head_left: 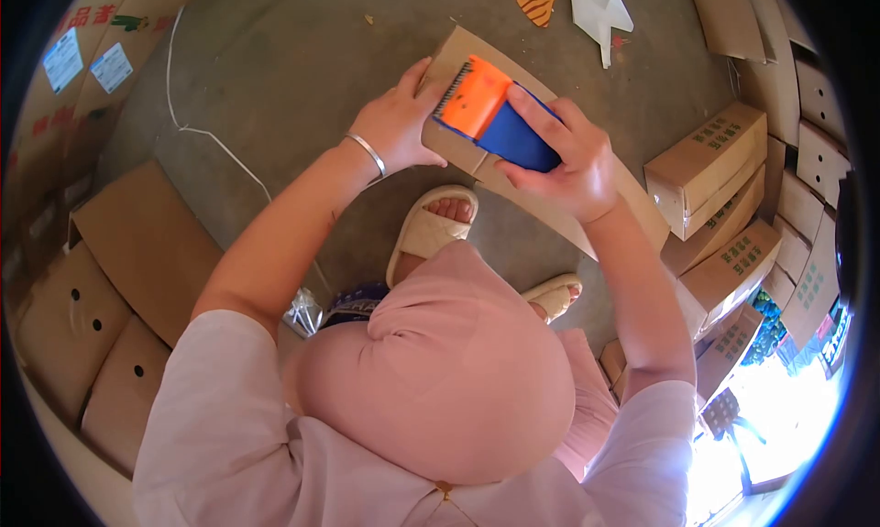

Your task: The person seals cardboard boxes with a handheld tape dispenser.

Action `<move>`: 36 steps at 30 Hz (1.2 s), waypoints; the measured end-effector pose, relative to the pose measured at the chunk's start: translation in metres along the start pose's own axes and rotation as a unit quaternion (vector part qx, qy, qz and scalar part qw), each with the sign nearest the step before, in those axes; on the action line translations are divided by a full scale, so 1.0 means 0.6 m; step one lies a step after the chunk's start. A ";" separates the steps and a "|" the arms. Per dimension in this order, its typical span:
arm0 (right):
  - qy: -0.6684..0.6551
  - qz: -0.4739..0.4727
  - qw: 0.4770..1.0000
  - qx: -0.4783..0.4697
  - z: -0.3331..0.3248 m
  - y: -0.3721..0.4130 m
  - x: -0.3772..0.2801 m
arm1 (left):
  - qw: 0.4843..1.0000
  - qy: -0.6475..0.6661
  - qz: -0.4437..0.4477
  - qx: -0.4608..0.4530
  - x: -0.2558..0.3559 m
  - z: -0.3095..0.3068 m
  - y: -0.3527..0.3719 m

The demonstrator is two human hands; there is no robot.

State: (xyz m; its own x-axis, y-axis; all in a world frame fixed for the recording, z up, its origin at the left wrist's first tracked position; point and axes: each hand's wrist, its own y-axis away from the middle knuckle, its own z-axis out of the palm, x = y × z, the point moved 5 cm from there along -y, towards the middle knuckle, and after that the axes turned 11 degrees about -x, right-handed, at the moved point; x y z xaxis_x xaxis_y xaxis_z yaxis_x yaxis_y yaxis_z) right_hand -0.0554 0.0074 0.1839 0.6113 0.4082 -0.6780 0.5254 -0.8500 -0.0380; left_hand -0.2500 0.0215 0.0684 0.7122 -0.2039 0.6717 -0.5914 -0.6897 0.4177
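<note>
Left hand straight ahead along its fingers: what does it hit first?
Probably the near end of the cardboard box, which the left hand already seems to touch; the tape dispenser lies just beyond, though depth is unclear.

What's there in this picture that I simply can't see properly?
All in the head view:
Inside of the long carton: hidden by its cardboard.
Underside of the orange-and-blue tool: turned away, its blue end partly covered by the right hand.
Fine print on the white label at upper left: too small.
Bright area at lower right: washed out by glare.
</note>
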 end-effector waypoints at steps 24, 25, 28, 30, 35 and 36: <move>0.243 0.255 0.911 -0.216 0.001 0.037 -0.012 | 0.892 0.392 -0.130 0.185 -0.233 -0.041 -0.063; 0.264 0.263 0.900 -0.226 0.006 0.028 -0.014 | 0.910 0.351 -0.132 0.180 -0.241 -0.026 -0.078; 0.263 0.286 0.889 -0.241 0.008 0.024 -0.013 | 0.965 0.190 -0.143 0.108 -0.201 0.037 -0.108; 0.264 0.287 0.890 -0.236 0.012 0.027 -0.013 | 0.977 0.087 -0.178 0.082 -0.168 0.044 -0.105; 0.268 0.290 0.888 -0.236 0.013 0.025 -0.017 | 0.986 0.087 -0.145 0.003 -0.122 -0.018 -0.097; 0.265 0.279 0.894 -0.228 0.015 0.023 -0.019 | 0.986 0.082 -0.142 -0.004 -0.092 -0.012 -0.095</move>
State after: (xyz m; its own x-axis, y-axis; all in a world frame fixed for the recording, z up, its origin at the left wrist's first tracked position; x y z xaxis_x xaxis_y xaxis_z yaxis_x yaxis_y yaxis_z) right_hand -0.0606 -0.0122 0.1847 0.9848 0.1662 -0.0494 0.1635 -0.7955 0.5835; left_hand -0.2583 0.0771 0.0119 0.7797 0.1125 0.6159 -0.3792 -0.6979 0.6076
